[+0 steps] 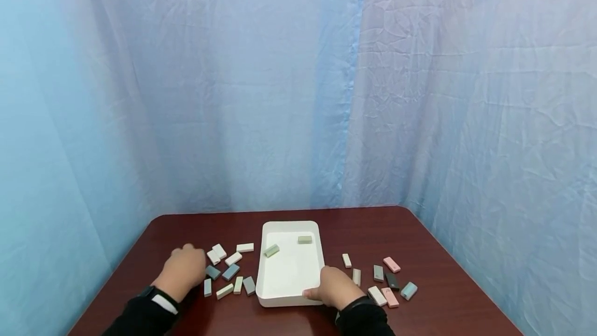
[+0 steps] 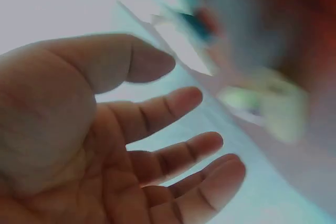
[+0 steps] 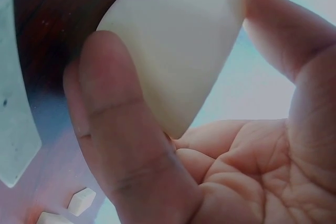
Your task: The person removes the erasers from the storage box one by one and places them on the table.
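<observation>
Head view: we saw a white tray (image 1: 290, 302) mid-worktop (image 1: 438, 253), two pale green blocks (image 1: 272, 250) lying inside it. Our right hand (image 1: 335, 288) gripped the tray's near right corner, fingers curled over the rim. Our left hand (image 1: 184, 269) sat over the left scatter of blocks (image 1: 230, 272), just beside a grey one; whether it touched any we could not tell from here. Another scatter of blocks (image 1: 391, 280) lay right of the tray, well apart from the left lot.

Left wrist view: left hand (image 2: 105, 150) released, fingers (image 2: 184, 100) spread and nearly straight, nothing in the palm. Background blurred; a pale green block (image 2: 262, 106) showed beyond the fingertips, not touching.

Right wrist view: right hand (image 3: 210, 150) grasped the tray corner (image 3: 173, 45), thumb on one face, fingers on the other. Two small blocks (image 3: 81, 200) lay on the worktop below.

Our judgement: the tray looked like stiff, light, smooth plastic, possibly slippery, so best held at the rim or corner. The blocks looked small, hard and light, best pinched across the long sides.
</observation>
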Demonstrator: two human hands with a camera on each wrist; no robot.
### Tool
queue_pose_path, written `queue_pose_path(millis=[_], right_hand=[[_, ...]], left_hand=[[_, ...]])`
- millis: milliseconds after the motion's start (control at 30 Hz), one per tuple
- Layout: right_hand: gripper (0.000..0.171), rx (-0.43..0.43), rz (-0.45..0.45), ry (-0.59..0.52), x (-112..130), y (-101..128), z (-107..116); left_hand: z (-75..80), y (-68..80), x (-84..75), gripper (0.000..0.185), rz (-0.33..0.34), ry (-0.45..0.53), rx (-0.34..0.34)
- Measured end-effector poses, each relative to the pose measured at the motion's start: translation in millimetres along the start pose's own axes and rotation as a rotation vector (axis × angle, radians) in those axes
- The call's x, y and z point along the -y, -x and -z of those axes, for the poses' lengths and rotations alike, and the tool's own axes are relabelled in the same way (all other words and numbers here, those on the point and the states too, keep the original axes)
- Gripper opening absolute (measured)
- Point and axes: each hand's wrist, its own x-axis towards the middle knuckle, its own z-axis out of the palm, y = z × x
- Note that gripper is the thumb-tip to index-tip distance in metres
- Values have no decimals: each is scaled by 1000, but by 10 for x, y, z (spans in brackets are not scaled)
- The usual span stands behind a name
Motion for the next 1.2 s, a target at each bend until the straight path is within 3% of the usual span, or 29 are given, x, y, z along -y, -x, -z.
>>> queue_pose_path(millis=[100,167,300,400,467,700,933,1200], right_hand=[[49,6,-7,-10,-2,8,-4],[50,14,-13,-22,-1,15,-15],[50,16,-17,-33,13,21,-31],[50,0,-11,-28,27,14,-33],[51,-13,-10,-25,29,1,-37],[52,-27,-6,3,16,-1,-69],[53,-38,-1,-14,-17,-10,-42],[52,-37,-1,-17,-17,-23,-29]], left_hand=[[76,-126,-277,17,-62,28,-82],[89,-231,-479,20,-129,80,-98],[27,-437,-853,21,-363,150,-112],[-54,-562,-1076,22,-495,123,-112],[-106,-633,-1196,24,-517,91,-93],[-277,-750,-1440,19,-485,-88,-43],[-346,-803,-1487,14,-521,-252,-116],[-318,-848,-1487,12,-570,-298,-149]])
